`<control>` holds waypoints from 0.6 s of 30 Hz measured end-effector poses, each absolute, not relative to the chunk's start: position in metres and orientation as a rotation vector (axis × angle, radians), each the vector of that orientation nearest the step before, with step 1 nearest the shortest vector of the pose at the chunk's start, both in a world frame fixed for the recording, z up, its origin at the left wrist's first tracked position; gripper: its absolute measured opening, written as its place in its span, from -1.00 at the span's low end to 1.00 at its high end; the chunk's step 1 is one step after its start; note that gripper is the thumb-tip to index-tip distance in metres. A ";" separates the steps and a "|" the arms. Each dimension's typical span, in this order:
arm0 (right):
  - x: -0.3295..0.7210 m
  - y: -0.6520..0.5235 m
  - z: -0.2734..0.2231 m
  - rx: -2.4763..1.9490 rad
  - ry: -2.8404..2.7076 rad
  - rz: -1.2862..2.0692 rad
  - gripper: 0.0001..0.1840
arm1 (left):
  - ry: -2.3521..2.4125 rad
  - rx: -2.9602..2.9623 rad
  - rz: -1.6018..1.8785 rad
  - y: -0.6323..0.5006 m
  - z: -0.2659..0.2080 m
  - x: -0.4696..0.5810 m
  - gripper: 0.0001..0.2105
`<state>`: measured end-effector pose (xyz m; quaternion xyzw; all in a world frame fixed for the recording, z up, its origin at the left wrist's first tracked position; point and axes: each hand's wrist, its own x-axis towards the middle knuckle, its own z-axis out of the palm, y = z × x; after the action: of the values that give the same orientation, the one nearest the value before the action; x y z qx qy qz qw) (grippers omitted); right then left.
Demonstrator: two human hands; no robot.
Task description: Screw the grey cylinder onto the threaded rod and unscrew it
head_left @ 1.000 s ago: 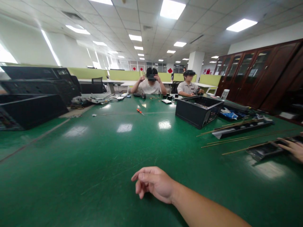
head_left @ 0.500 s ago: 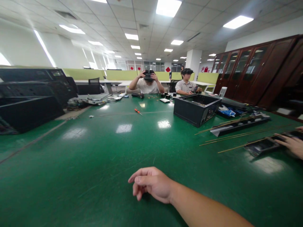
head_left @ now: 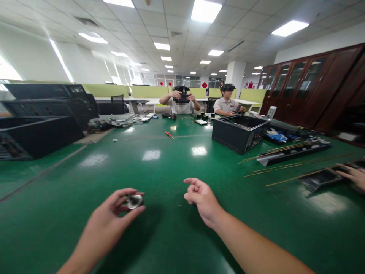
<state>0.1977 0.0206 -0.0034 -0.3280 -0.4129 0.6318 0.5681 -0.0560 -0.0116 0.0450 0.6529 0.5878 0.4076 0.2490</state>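
Green tabletop (head_left: 159, 163) spreads beneath the fingers; black open-topped case (head_left: 229, 136) stands well beyond them, rightward; right hand (head_left: 203, 199) released, fingers loosely curled; left hand (head_left: 107, 214) grasping, with small round silvery part (head_left: 135, 202) between thumb and fingertips.

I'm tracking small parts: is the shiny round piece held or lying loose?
Held: the left hand grips the shiny round piece between its thumb and fingers.
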 end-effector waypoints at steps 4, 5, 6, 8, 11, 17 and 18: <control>0.226 0.042 -0.010 -0.860 -0.920 1.317 -0.54 | 1.354 1.873 0.970 0.008 0.032 0.013 -0.71; 0.232 0.047 -0.012 -0.860 -0.924 1.281 -0.55 | 1.338 1.910 0.935 0.010 0.029 0.021 -0.73; 0.239 0.051 -0.014 -0.859 -0.947 1.252 -0.57 | 1.331 1.946 0.894 0.010 0.025 0.025 -0.73; 0.247 0.055 -0.016 -0.854 -1.042 1.211 -0.63 | 1.313 2.017 0.814 0.010 0.019 0.022 -0.72; 0.248 0.051 -0.018 -0.776 -1.260 1.229 -0.67 | 1.251 2.107 0.758 0.009 0.011 0.006 -0.72; 0.235 0.025 -0.014 -0.765 -1.926 0.925 -0.46 | 1.275 2.014 0.767 0.010 0.002 0.005 -0.61; 0.233 0.022 -0.014 -0.809 -1.984 0.861 -0.45 | 1.291 1.983 0.772 0.010 0.001 0.007 -0.60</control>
<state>0.2328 0.0220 -0.0136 -0.3204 -0.7859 0.3410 0.4042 0.0073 0.0104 0.0013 0.7546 0.4915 0.2939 0.3204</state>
